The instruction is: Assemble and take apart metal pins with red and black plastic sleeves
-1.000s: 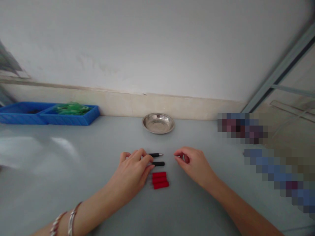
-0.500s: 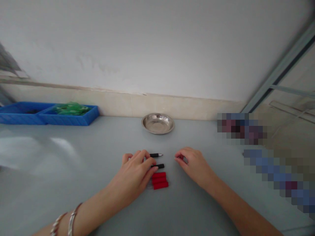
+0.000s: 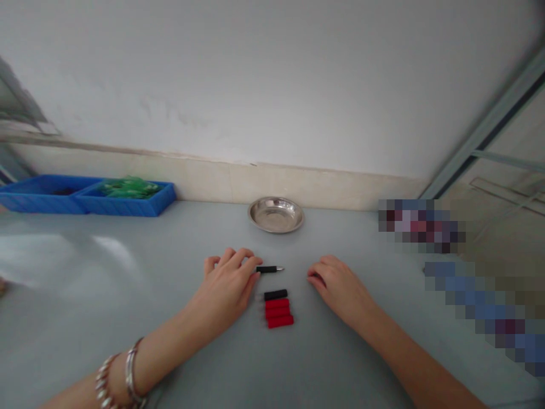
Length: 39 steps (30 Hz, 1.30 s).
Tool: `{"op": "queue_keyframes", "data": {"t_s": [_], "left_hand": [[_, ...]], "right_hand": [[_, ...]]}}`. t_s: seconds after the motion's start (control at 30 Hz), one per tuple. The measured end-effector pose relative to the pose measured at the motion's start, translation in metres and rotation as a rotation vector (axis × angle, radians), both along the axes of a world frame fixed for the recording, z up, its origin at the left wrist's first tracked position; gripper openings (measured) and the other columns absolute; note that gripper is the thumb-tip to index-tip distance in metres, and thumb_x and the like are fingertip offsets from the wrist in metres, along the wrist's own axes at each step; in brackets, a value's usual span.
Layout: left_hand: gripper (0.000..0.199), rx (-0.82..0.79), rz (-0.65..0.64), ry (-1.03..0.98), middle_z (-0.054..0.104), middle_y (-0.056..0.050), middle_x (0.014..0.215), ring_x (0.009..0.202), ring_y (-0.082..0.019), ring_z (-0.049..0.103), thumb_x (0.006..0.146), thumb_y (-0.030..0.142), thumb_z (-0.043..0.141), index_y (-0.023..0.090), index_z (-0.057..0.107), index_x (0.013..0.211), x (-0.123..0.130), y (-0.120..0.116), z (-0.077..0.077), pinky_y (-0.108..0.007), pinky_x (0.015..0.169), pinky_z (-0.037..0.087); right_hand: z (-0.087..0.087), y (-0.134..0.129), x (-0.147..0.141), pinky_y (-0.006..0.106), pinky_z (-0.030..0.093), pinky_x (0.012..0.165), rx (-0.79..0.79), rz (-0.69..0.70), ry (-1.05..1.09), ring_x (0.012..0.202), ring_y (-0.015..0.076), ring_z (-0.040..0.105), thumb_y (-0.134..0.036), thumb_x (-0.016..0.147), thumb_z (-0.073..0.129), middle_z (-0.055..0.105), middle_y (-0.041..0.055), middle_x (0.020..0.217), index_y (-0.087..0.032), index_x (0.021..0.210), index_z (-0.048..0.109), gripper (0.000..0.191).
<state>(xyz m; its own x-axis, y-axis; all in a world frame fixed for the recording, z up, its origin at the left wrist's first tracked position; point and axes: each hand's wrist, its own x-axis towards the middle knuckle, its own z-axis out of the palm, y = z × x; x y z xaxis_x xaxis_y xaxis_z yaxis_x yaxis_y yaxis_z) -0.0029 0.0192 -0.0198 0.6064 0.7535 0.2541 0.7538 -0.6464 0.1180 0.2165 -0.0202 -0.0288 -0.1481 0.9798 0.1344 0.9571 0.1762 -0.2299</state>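
Note:
My left hand [image 3: 230,279] rests low over the table, its thumb and forefinger closed around the left end of a black pen-like piece [image 3: 267,269]. That piece lies level, its pointed metal tip toward the right. Below it sits a second black cylinder [image 3: 276,295], apart from both hands. Several red cylinders [image 3: 277,312] are lined up against it, with thin pale ends showing at the left. To the right, my right hand [image 3: 334,279] has thumb and fingertips pressed together; whatever they hold, if anything, is too small or hidden to make out.
A shallow round metal dish [image 3: 276,229] stands by the wall, beyond my hands. Blue trays [image 3: 123,207] at the far left hold green plastic-looking material [image 3: 131,187] and something dark. Blurred-out patches [image 3: 419,224] cover the table's right side.
My left hand has let go of the lower black cylinder, which now lies beside the red ones. Its thumb has moved up to the upper black piece. My right hand has hardly moved.

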Motion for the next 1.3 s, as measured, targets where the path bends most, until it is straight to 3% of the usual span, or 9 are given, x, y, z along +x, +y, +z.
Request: {"op": "queue_keyframes", "data": {"t_s": [0.33,0.57,0.93,1.3], "left_hand": [[0.023,-0.014,-0.006,0.044,0.06,-0.007,0.1,0.091,-0.025,0.048,0.09,0.018,0.037,0.02,0.056,0.103,-0.0009,0.0016,-0.0012,-0.04,0.073,0.033],[0.027,0.01,0.037,0.022,0.056,-0.009,0.112,0.096,-0.027,0.047,0.089,0.019,0.037,0.019,0.054,0.11,-0.0019,0.0052,-0.0008,-0.043,0.076,0.033],[0.024,-0.048,0.034,0.068,0.06,-0.007,0.104,0.095,-0.027,0.048,0.089,0.019,0.038,0.02,0.056,0.106,-0.0004,0.0064,-0.002,-0.044,0.077,0.033],[0.018,-0.004,0.035,0.043,0.06,-0.006,0.097,0.093,-0.027,0.049,0.085,0.021,0.05,0.021,0.058,0.101,-0.0027,0.0086,-0.0082,-0.043,0.077,0.033]], "right_hand": [[0.0012,-0.0026,-0.0008,0.031,0.045,0.071,0.025,-0.035,-0.01,0.08,0.0194,0.058,-0.013,0.084,0.051,0.057,0.008,0.087,-0.015,0.088,0.065,0.015],[0.0018,-0.0032,-0.0009,0.029,0.043,0.069,0.047,-0.038,0.001,0.075,0.0173,0.057,-0.013,0.084,0.049,0.055,0.0072,0.086,-0.016,0.088,0.065,0.016],[0.0038,-0.0033,-0.0023,0.03,0.044,0.072,0.029,-0.042,0.042,0.076,0.0168,0.056,-0.014,0.084,0.05,0.054,0.0065,0.087,-0.016,0.091,0.065,0.016],[0.0025,-0.0028,-0.001,0.031,0.044,0.072,0.026,-0.02,0.077,0.075,0.0169,0.056,-0.014,0.084,0.05,0.053,0.0062,0.086,-0.015,0.092,0.064,0.017]]}}
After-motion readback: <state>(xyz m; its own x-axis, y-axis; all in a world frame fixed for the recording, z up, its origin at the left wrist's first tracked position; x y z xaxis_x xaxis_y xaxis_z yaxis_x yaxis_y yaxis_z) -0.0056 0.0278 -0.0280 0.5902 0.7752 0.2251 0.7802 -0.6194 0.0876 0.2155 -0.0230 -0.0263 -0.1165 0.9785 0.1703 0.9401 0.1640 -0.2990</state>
